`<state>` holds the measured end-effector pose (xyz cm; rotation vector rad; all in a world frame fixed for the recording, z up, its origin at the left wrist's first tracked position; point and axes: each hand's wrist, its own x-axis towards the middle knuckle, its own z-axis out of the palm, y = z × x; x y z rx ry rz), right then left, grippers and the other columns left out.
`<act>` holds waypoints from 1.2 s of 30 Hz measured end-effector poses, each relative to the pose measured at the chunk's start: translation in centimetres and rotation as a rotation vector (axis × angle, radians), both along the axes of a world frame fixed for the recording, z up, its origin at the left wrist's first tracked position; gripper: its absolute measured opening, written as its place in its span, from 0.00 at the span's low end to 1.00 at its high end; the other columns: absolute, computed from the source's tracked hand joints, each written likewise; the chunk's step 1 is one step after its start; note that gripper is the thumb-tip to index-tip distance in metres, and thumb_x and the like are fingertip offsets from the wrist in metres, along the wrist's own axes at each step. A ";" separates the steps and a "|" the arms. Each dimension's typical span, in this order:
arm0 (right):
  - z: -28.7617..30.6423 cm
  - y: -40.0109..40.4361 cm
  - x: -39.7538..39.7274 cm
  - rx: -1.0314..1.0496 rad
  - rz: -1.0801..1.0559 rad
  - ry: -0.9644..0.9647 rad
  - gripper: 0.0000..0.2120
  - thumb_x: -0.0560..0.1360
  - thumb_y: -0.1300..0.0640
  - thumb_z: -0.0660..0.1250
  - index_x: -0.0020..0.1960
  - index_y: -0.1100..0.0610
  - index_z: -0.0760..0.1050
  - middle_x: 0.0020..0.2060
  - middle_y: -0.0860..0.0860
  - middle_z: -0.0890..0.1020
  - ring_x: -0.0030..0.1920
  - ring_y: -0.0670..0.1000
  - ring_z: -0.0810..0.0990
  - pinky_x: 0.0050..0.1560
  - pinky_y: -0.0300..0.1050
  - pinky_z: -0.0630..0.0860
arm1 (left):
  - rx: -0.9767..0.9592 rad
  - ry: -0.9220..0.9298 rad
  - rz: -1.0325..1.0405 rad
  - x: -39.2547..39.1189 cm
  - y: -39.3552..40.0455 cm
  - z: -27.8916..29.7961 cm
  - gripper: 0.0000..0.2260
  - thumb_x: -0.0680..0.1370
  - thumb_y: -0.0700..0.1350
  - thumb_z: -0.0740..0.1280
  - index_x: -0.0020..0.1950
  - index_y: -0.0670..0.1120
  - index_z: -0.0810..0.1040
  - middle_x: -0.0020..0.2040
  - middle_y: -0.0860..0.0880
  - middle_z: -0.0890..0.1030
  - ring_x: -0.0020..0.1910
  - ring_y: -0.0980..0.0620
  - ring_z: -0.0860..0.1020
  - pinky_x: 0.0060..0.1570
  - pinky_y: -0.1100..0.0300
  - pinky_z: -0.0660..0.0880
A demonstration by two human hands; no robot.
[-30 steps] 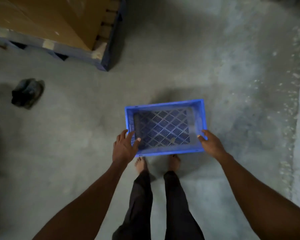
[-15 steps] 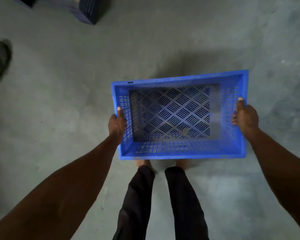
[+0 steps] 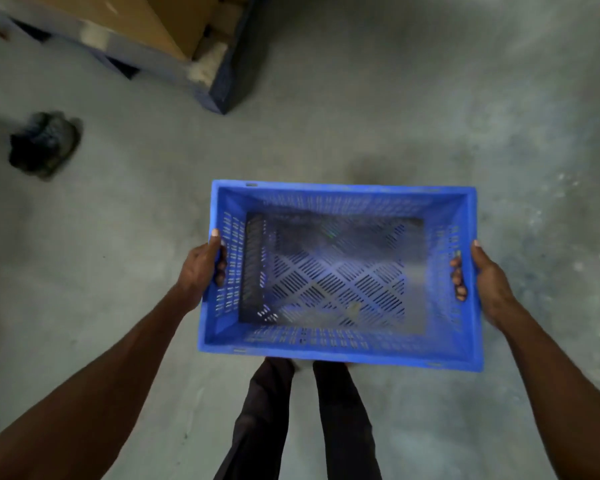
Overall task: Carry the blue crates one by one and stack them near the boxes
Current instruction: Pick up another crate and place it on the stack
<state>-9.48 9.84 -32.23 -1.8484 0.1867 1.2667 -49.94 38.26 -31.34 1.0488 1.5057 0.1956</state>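
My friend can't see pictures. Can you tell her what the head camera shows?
Two hands, the left hand and the right hand, grip the short ends of an empty blue crate above a grey concrete floor. A cardboard box on a pallet sits far left.

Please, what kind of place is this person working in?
Probably a warehouse or storeroom. The floor is bare grey concrete, a cardboard box sits on a pallet at the upper left, and both hands hold an empty blue crate.
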 end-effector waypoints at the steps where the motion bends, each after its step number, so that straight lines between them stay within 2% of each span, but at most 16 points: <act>1: 2.9 -0.1 -0.3 0.027 0.000 -0.001 0.29 0.74 0.31 0.58 0.42 0.59 0.73 0.22 0.50 0.72 0.18 0.48 0.66 0.19 0.36 0.65 | 0.003 -0.020 0.000 -0.5 0.3 2.9 0.23 0.83 0.62 0.57 0.42 0.44 0.73 0.26 0.51 0.70 0.20 0.53 0.67 0.21 0.64 0.66; 3: 9.0 -0.1 -1.2 0.098 -0.021 0.000 0.26 0.77 0.35 0.56 0.43 0.59 0.72 0.23 0.51 0.70 0.18 0.48 0.65 0.19 0.36 0.64 | 0.004 -0.067 0.012 -1.4 0.9 9.2 0.23 0.82 0.64 0.57 0.42 0.45 0.72 0.26 0.52 0.68 0.21 0.54 0.65 0.21 0.64 0.64; 9: 27.9 0.1 -5.6 0.268 -0.050 -0.014 0.23 0.80 0.37 0.55 0.42 0.56 0.71 0.22 0.49 0.67 0.20 0.49 0.68 0.22 0.36 0.68 | 0.034 -0.196 0.037 -5.4 1.1 27.7 0.24 0.80 0.67 0.58 0.43 0.46 0.72 0.29 0.51 0.66 0.23 0.53 0.61 0.22 0.62 0.61; 15: 38.7 0.7 -8.6 0.353 0.055 -0.084 0.24 0.74 0.33 0.59 0.42 0.55 0.70 0.23 0.48 0.67 0.18 0.46 0.62 0.18 0.35 0.60 | 0.183 -0.251 0.086 -10.6 -1.6 39.1 0.25 0.79 0.69 0.59 0.42 0.47 0.72 0.29 0.51 0.66 0.23 0.53 0.61 0.22 0.63 0.62; 20: 42.4 2.8 -10.1 0.403 0.218 -0.101 0.33 0.58 0.26 0.69 0.42 0.55 0.70 0.23 0.48 0.67 0.17 0.46 0.61 0.18 0.34 0.59 | 0.298 -0.231 0.214 -15.4 -5.8 43.0 0.28 0.76 0.73 0.59 0.41 0.46 0.72 0.29 0.51 0.67 0.23 0.52 0.61 0.22 0.64 0.61; 27: 45.3 7.4 -13.5 0.421 0.591 -0.095 0.34 0.57 0.24 0.68 0.42 0.54 0.70 0.23 0.48 0.65 0.17 0.46 0.60 0.18 0.34 0.59 | 0.343 -0.196 0.587 -22.9 -17.9 44.2 0.30 0.71 0.75 0.63 0.42 0.46 0.74 0.30 0.50 0.67 0.23 0.52 0.61 0.23 0.63 0.61; 31: 46.0 10.1 -19.1 0.422 0.850 -0.053 0.36 0.54 0.22 0.69 0.41 0.53 0.69 0.23 0.48 0.64 0.17 0.45 0.59 0.19 0.34 0.59 | 0.339 -0.181 0.840 -27.6 -27.9 44.2 0.29 0.71 0.75 0.64 0.42 0.47 0.73 0.29 0.51 0.66 0.23 0.53 0.61 0.23 0.64 0.61; 36: 46.8 11.8 -31.0 0.433 1.194 0.010 0.38 0.51 0.21 0.70 0.41 0.53 0.68 0.23 0.47 0.64 0.17 0.44 0.59 0.18 0.34 0.58 | 0.354 -0.119 1.195 -33.2 -41.2 44.3 0.24 0.78 0.68 0.60 0.42 0.47 0.73 0.28 0.52 0.66 0.21 0.56 0.61 0.21 0.65 0.60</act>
